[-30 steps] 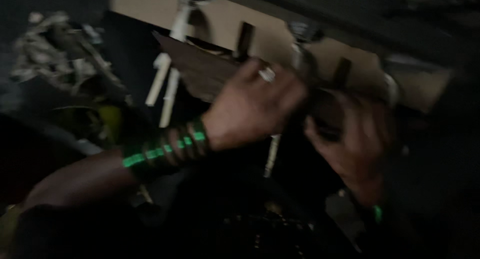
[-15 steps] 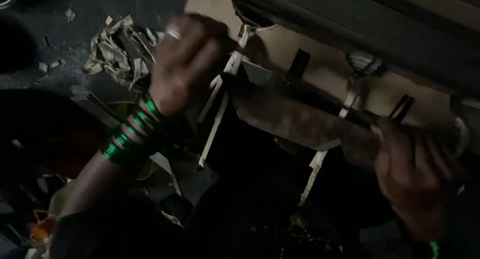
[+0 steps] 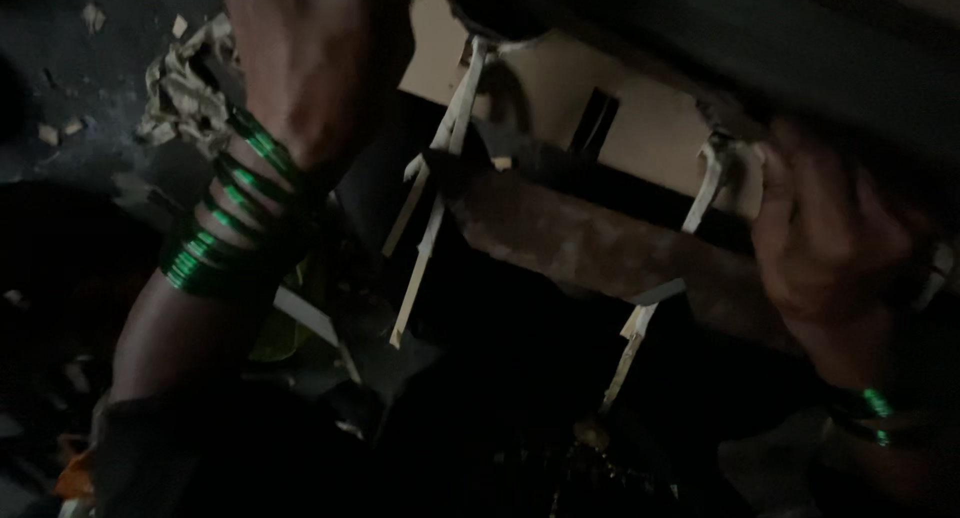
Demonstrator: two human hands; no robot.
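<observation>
Nearest the camera, your left hand (image 3: 320,68) rises, its grip unreadable in blur. Farther right, your right hand (image 3: 840,248) wraps its fingers around a long brown strip (image 3: 590,243) below the pale board (image 3: 650,128); work looks midway.

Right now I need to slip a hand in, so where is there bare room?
A dark gap opens between the left hand and the right hand, below the brown strip. It is crowded above, among the pale hanging strips under the dark bar.
</observation>
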